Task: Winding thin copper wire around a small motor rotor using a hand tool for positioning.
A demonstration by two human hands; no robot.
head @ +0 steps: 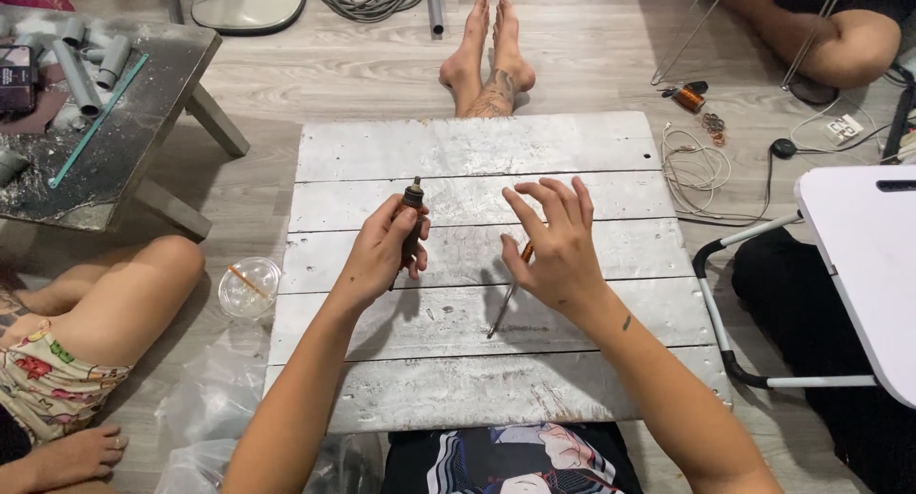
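Hands work over a whitewashed plank bench. Left hand is closed around a small dark cylindrical tool, held upright, its tip above the fingers. Right hand hovers just beside it, fingers spread and loosely curled, gripping nothing. Under the right palm a thin rod with orange end lies flat on the bench, partly hidden. Judgement: tool wants a steady upright hold, with the wrist braced near the planks; the rod is best taken near its orange end. Left of the left hand, on the floor: a clear plastic cup. Right of the right hand: a coiled cable.
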